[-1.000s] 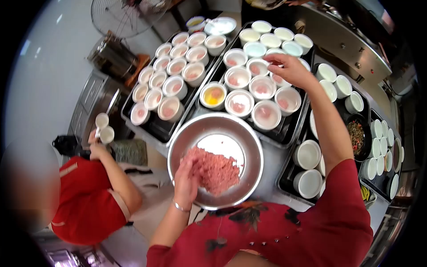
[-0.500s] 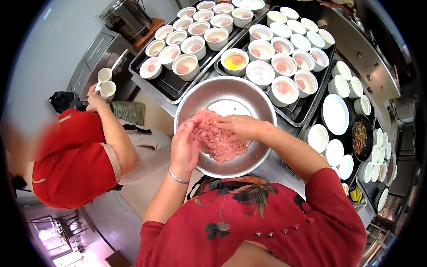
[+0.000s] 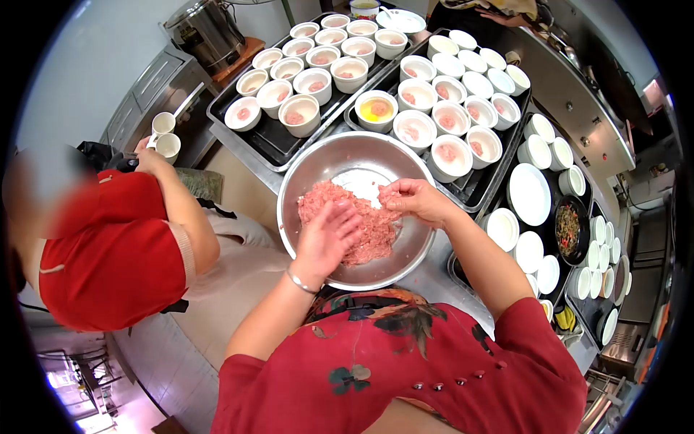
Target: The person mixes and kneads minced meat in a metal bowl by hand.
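A big steel bowl (image 3: 419,246) in front of me holds a mound of pink minced meat (image 3: 369,242). My left hand (image 3: 329,235) is over the near left part of the mound, its palm turned up and its fingers apart. Bits of meat seem to cling to its fingertips. At the right side of the bowl, the fingers of my right hand (image 3: 423,202) are pinched together on a small lump of the mince, just above the mound.
Black trays (image 3: 271,148) beyond the bowl carry many white ramekins (image 3: 300,116), most with a bit of meat inside. One ramekin (image 3: 376,110) holds yellow egg. At left, a person in red (image 3: 116,246) holds white cups (image 3: 166,147). A dark pan (image 3: 571,230) stands right.
My right hand has lifted off the mound and pinches a lump of mince. My left hand has moved from the mound's side to over it, palm up.
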Action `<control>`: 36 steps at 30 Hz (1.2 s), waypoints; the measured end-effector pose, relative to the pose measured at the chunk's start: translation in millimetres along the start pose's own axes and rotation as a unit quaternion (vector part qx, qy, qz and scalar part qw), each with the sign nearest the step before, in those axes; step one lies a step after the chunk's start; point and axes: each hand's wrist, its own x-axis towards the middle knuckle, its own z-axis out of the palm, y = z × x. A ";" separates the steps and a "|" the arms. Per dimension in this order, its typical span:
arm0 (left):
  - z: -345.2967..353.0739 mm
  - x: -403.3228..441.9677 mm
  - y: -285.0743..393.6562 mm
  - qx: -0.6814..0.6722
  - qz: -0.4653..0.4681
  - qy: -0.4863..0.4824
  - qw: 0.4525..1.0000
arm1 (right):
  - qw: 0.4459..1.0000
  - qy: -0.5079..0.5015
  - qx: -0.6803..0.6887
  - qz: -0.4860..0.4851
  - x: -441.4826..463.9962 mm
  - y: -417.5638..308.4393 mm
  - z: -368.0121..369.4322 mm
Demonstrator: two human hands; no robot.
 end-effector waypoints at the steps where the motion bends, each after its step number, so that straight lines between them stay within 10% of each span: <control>1: 5.6 4.3 -3.7 -0.001 0.004 -0.001 1.000 | 1.000 -0.003 -0.003 -0.002 -3.7 -4.8 9.4; 4: 20.8 16.2 -12.3 -0.055 -0.084 -0.021 0.995 | 0.985 -0.042 -0.056 -0.157 -8.8 0.0 48.7; 7: 24.2 18.1 -17.8 -0.124 -0.069 -0.082 0.986 | 0.763 0.035 -0.507 -0.399 -13.9 -4.7 60.0; 11: 17.9 17.9 -21.1 -0.118 -0.060 -0.080 0.988 | 0.734 -0.002 -0.583 -0.349 -22.4 -12.2 61.1; 13: 12.7 23.4 -22.9 -0.109 -0.030 -0.023 0.993 | 0.779 0.020 -0.475 -0.410 -14.3 -1.2 46.2; 16: 14.2 23.3 -19.5 -0.058 0.035 -0.003 0.998 | 0.971 0.071 -0.007 -0.229 -4.2 10.5 35.1; 18: 20.1 23.5 -21.5 0.027 0.138 -0.050 0.989 | 0.917 0.115 0.366 -0.112 0.3 12.0 45.4; 20: 28.6 24.9 -29.2 0.157 0.186 -0.060 0.968 | 0.888 0.076 0.451 -0.056 7.8 24.3 55.4; 21: 32.6 25.0 -31.4 0.282 0.234 -0.064 0.928 | 0.868 0.066 0.491 -0.040 9.1 24.4 65.8; 22: 40.7 21.7 -26.2 0.511 0.367 -0.094 0.772 | 0.846 0.055 0.529 -0.023 9.8 22.6 71.3; 23: 40.7 22.4 -25.1 0.509 0.367 -0.095 0.772 | 0.847 0.057 0.528 -0.024 9.3 18.7 72.0; 25: 37.7 22.9 -22.3 0.767 0.452 -0.030 0.454 | 0.833 0.041 0.551 -0.039 8.9 12.4 73.4; 29: 38.7 27.8 -19.9 0.755 0.442 0.058 0.480 | 0.874 0.067 0.474 -0.083 10.4 16.4 66.8; 30: 36.1 39.5 -27.9 0.541 0.440 0.045 0.715 | 0.882 0.072 0.453 -0.106 12.3 17.5 63.0; 31: 37.5 38.1 -25.1 0.541 0.440 0.046 0.715 | 0.882 0.072 0.454 -0.106 9.4 14.3 65.3; 32: 39.4 34.8 -20.5 0.294 0.261 0.014 0.919 | 0.946 0.089 0.266 -0.161 3.2 9.1 69.4; 33: 39.5 32.6 -16.3 0.006 0.048 -0.019 0.999 | 0.970 0.102 0.067 -0.209 -0.3 6.3 71.7; 34: 39.8 30.4 -11.9 -0.082 -0.012 -0.113 0.990 | 0.933 0.105 -0.167 -0.300 2.0 10.7 69.2; 36: 50.0 23.8 -14.9 -0.102 -0.020 -0.053 0.993 | 0.936 0.114 -0.149 -0.296 2.9 11.3 63.9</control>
